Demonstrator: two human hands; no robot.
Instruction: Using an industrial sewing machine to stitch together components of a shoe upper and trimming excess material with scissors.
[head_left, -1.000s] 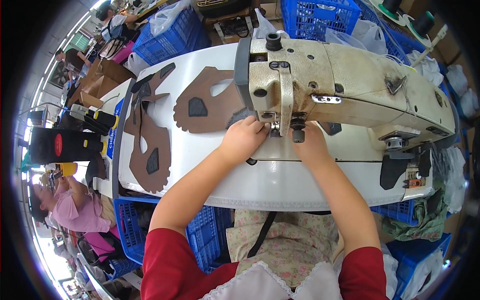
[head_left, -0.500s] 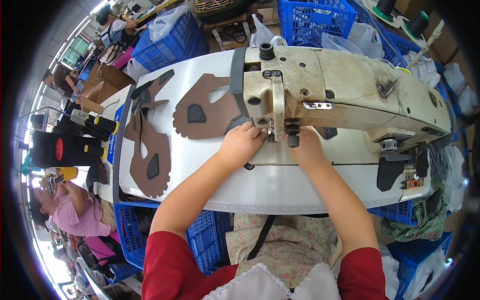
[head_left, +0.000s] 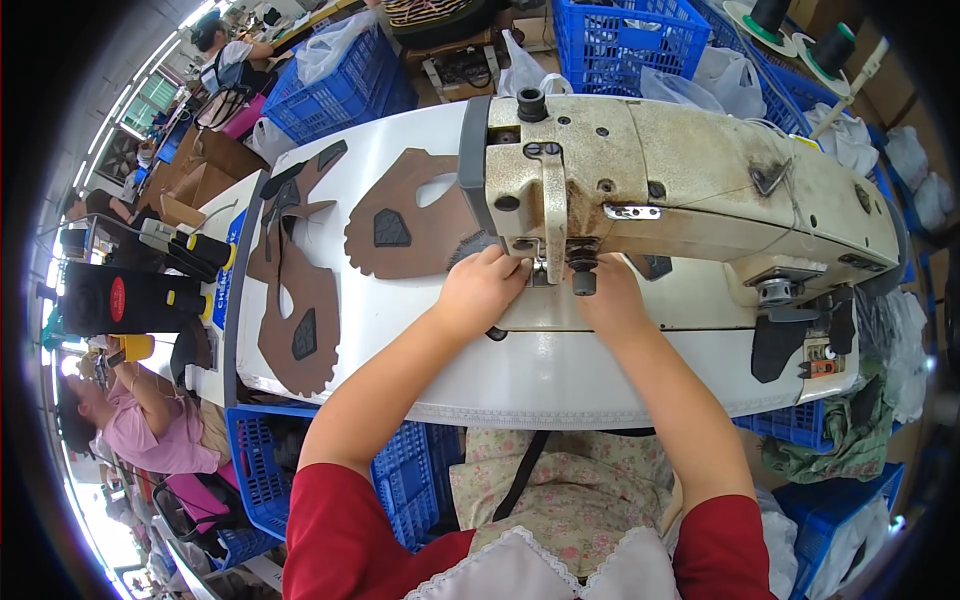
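Observation:
My left hand (head_left: 487, 290) rests beside the presser foot (head_left: 541, 272) of a worn cream sewing machine (head_left: 690, 180). Its fingers are bent and pressed together at the edge of a brown shoe-upper piece (head_left: 410, 215) with black patches, which runs in under the machine head. My right hand (head_left: 608, 298) lies on the other side of the foot, its fingertips hidden behind the machine. Just past it, a black patch (head_left: 655, 266) shows under the arm. Further left, more brown upper pieces (head_left: 300, 330) with black patches lie on the white machine table (head_left: 420, 370).
Black pieces (head_left: 778, 348) lie at the table's right end. Blue crates (head_left: 630, 45) with plastic bags stand beyond the machine, near thread cones (head_left: 832, 50). Another blue crate (head_left: 260, 470) sits below the table's left end. At far left, a person in pink (head_left: 150, 420) works by another machine (head_left: 120, 298).
My hands stay almost in place by the presser foot. In the far left background, a person has bent lower.

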